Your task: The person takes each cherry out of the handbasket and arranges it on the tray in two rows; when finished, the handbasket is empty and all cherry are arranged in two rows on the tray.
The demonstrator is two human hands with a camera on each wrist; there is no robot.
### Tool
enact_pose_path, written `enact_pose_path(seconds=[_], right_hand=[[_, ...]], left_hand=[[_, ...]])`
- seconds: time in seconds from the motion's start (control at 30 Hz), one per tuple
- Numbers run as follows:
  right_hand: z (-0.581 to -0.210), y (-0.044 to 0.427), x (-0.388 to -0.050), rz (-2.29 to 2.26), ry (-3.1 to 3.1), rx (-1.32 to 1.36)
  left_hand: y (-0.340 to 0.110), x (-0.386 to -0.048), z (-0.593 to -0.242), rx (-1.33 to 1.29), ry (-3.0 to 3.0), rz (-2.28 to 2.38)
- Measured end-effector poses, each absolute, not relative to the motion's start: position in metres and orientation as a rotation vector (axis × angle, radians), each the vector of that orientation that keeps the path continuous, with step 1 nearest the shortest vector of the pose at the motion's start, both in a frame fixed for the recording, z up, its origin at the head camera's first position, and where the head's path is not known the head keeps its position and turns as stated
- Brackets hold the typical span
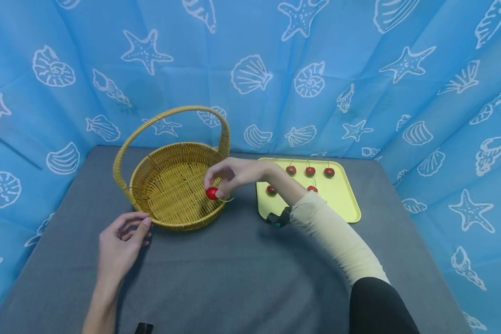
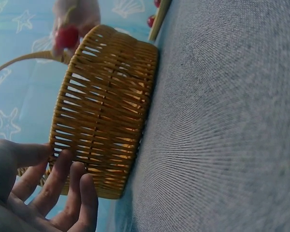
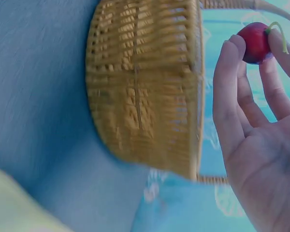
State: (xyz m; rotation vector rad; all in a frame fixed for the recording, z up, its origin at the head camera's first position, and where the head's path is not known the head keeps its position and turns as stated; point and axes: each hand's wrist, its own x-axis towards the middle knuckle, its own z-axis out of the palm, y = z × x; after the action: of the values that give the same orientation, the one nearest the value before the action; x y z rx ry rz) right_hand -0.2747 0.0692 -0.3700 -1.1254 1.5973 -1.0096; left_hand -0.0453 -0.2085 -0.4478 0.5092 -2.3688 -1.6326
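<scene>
A red cherry (image 1: 211, 193) with a green stem is pinched between the fingertips of my right hand (image 1: 238, 172), over the right side of the wicker basket (image 1: 179, 226). In the right wrist view the cherry (image 3: 255, 42) shows clear of the rim. My left hand (image 1: 123, 241) pinches the basket's near-left rim between thumb and fingers. The left wrist view shows that hand (image 2: 48, 193) at the rim, with the basket's woven side (image 2: 106, 106) beyond. No cherries show inside the basket, whose arched handle (image 1: 167, 113) stands upright.
Right of the basket lies a yellow tray (image 1: 338, 204) with several cherries (image 1: 310, 171) on it, partly hidden by my right forearm. A grey cloth (image 1: 217, 283) covers the table. Behind hangs a blue curtain (image 1: 275, 111) with white shells and starfish.
</scene>
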Motion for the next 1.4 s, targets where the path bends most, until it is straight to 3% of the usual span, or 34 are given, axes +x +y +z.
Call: enact_pose_path(seconds=[0.53,0.93,1.4], right_hand=[[-0.356,0.200,-0.284,-1.122,1.885,-0.936],[-0.366,0.298,-0.281,-1.144,2.219,-0.549],[-0.386,0.364,-0.255,-1.319,2.275,-0.458]], left_hand=[[-0.213,-0.044,-0.450,0.459,-2.409,-1.584],[-0.222,-0.043,-0.445,0.307,-2.505,-1.509],[-0.241,-0.043,-0.428,0.172,-2.655,-1.280]])
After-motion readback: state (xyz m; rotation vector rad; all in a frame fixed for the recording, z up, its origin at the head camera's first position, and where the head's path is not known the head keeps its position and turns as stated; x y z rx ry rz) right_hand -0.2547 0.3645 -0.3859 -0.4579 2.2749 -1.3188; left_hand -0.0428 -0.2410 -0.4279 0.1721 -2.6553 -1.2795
